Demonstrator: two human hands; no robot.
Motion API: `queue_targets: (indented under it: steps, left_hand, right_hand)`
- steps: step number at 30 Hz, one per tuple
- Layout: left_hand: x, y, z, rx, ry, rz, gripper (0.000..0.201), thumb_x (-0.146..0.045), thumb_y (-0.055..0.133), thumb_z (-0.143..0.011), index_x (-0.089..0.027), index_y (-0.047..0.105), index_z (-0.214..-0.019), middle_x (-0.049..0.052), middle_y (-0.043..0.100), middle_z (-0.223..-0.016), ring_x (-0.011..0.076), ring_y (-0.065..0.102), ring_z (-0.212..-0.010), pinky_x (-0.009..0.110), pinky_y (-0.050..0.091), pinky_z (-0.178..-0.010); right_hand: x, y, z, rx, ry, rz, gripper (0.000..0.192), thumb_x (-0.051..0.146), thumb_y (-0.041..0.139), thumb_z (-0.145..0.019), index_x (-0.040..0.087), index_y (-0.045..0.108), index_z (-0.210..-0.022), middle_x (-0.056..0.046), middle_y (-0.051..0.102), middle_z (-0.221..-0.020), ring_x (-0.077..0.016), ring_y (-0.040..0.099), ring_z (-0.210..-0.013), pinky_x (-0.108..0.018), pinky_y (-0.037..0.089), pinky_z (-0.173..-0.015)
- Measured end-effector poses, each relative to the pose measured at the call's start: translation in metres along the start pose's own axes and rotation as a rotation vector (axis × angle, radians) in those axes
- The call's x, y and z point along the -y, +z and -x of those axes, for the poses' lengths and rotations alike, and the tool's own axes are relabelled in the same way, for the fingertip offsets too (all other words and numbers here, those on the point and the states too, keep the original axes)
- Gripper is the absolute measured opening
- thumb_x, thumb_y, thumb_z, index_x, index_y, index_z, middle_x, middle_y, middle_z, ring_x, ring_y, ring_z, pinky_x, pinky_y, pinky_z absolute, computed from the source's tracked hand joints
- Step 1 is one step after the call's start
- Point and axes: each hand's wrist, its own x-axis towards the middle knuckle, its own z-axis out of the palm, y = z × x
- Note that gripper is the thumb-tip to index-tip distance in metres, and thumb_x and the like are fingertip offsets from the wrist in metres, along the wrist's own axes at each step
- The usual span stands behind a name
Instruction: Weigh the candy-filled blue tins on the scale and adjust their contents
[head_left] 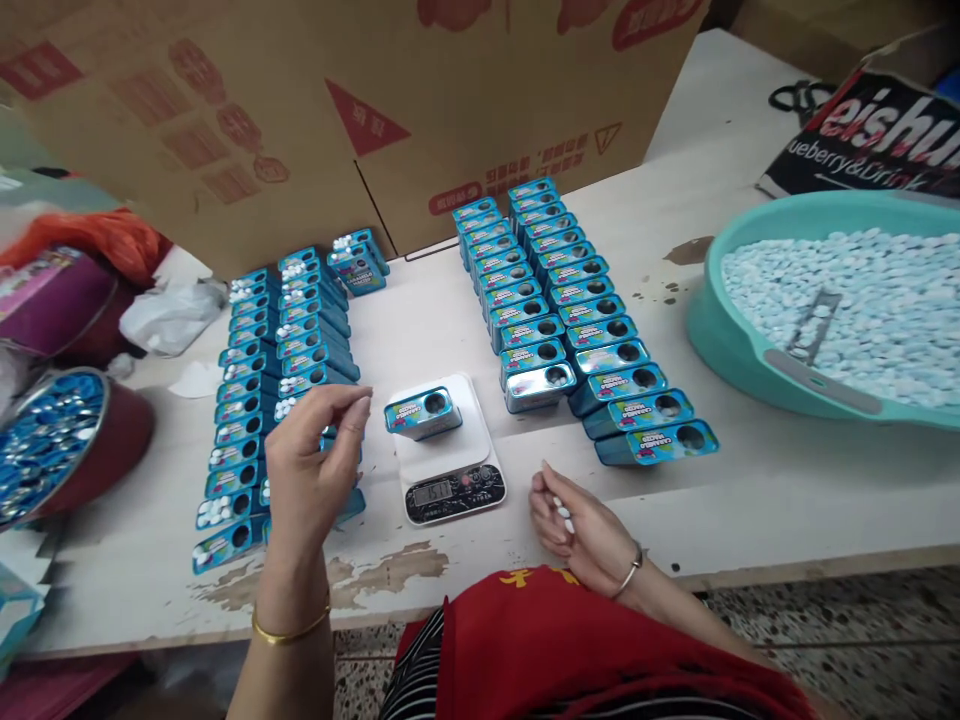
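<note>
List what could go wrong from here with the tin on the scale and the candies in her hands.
1. The right hand cups loose white candies on an open palm near the table edge; they could roll off.
2. The left hand pinches something small above the filled tins; a slip might drop it into a tin already weighed.
3. The tin sits toward the front-left of the scale; a nudge could shift the reading.

One tin (422, 412) sits on one scale (448, 455). Two rows of empty tins (570, 320) at the worktop's back, roughly eleven each. One teal basin (750, 350), one red bowl (112, 430).
</note>
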Motion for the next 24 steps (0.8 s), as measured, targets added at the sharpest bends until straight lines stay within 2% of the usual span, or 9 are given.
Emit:
queue_targets:
  steps: [3, 6, 12, 20, 24]
  left_hand:
    - [0.008, -0.006, 0.003, -0.004, -0.035, -0.009, 0.008, -0.024, 0.057, -0.087, -0.02, 0.065, -0.088, 0.002, 0.066, -0.088, 0.0137, 0.06, -0.081, 0.028, 0.047, -0.073]
    - [0.013, -0.005, 0.006, 0.014, -0.051, -0.016, 0.009, -0.025, 0.057, -0.087, -0.02, 0.065, -0.088, 0.002, 0.066, -0.088, 0.0138, 0.06, -0.08, 0.028, 0.047, -0.074]
    - [0.014, 0.0, 0.006, 0.026, -0.033, -0.007, 0.01, -0.025, 0.057, -0.087, -0.02, 0.065, -0.09, 0.002, 0.066, -0.087, 0.0131, 0.059, -0.078, 0.028, 0.046, -0.072]
    - [0.016, 0.006, 0.006, 0.058, -0.028, -0.011, 0.013, -0.026, 0.056, -0.087, -0.018, 0.065, -0.09, 0.003, 0.066, -0.088, 0.0139, 0.06, -0.08, 0.028, 0.047, -0.073]
    - [0.018, 0.009, 0.004, 0.08, 0.004, -0.023, 0.012, -0.025, 0.055, -0.088, -0.018, 0.065, -0.091, 0.003, 0.065, -0.086, 0.0128, 0.058, -0.078, 0.027, 0.046, -0.071]
  right_hand:
    - [0.0, -0.016, 0.004, -0.129, -0.071, 0.045, 0.025, 0.038, 0.076, -0.071, 0.018, 0.061, -0.07, 0.005, 0.055, -0.059, -0.0032, 0.04, -0.041, -0.014, 0.026, -0.032]
    - [0.002, -0.026, 0.005, -0.175, -0.061, 0.037, 0.02, 0.032, 0.078, -0.069, 0.017, 0.065, -0.075, 0.002, 0.06, -0.065, -0.0056, 0.048, -0.049, -0.014, 0.033, -0.036]
    - [-0.003, -0.032, 0.003, -0.09, -0.01, 0.072, 0.013, 0.02, 0.077, -0.07, 0.016, 0.069, -0.079, -0.004, 0.068, -0.075, -0.0087, 0.057, -0.057, -0.016, 0.043, -0.043]
    - [-0.003, -0.031, 0.003, -0.042, 0.031, 0.084, 0.015, 0.022, 0.075, -0.073, 0.015, 0.068, -0.084, -0.005, 0.071, -0.078, -0.0095, 0.063, -0.06, -0.017, 0.05, -0.053]
    - [-0.002, -0.03, 0.004, -0.039, 0.039, 0.078, 0.017, 0.023, 0.075, -0.073, 0.014, 0.067, -0.085, -0.007, 0.073, -0.08, -0.0122, 0.068, -0.068, -0.019, 0.053, -0.061]
